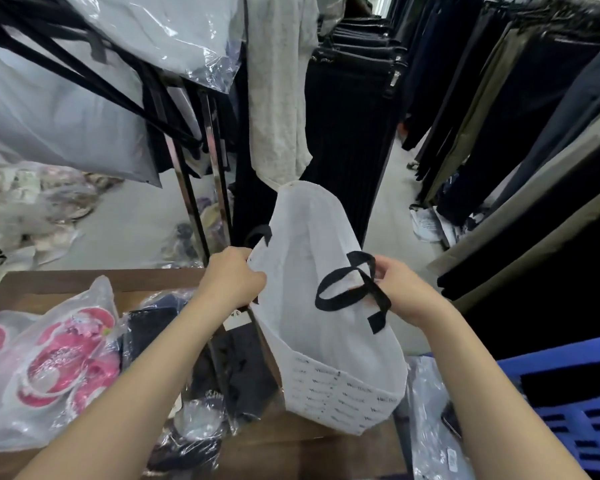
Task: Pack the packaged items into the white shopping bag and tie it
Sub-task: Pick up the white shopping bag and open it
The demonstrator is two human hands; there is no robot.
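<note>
A white shopping bag (312, 271) with black ribbon handles hangs in the air in front of me, its printed bottom end near the table. My left hand (234, 278) grips the bag's left rim. My right hand (407, 289) pinches the right rim beside the looped black handle (352, 289). The bag's mouth is held apart and looks empty. On the brown table (84, 282) lie packaged items: a clear packet of pink slippers (66, 358) at the left and dark clothing in clear plastic (229, 368) under my left forearm.
Racks of dark trousers (499, 133) hang at the right and centre, bagged garments (66, 116) at the upper left. A blue plastic crate (575, 410) stands at the lower right beside a clear plastic packet (430, 427). More packets lie on the floor at the left.
</note>
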